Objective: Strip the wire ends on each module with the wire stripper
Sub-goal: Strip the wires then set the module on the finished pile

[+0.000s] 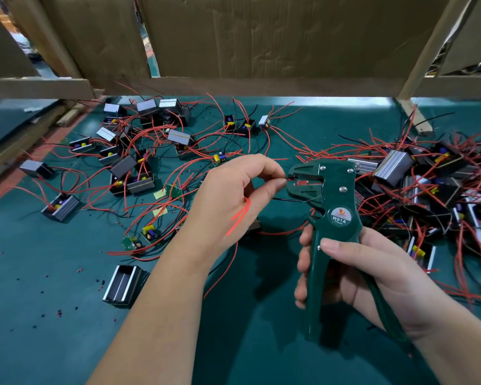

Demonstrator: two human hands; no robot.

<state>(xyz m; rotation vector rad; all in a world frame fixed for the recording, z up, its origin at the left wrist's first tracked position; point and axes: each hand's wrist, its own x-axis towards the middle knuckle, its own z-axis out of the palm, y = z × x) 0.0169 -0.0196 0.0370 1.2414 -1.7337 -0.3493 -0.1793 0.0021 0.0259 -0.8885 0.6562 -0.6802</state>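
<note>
Right hand (367, 276) grips both handles of the green wire stripper (342, 216), fingers curled round them, tool upright with its head pointing left. Left hand (233, 195), just beside the head, pinches a red wire (289, 179) between thumb and forefinger; the wire end sits in the stripper's jaws. More red wire loops across the left palm. Modules (395, 168) are heaped to the right of the hands, and others (131, 173) are scattered on the left of the green tabletop (53, 329).
</note>
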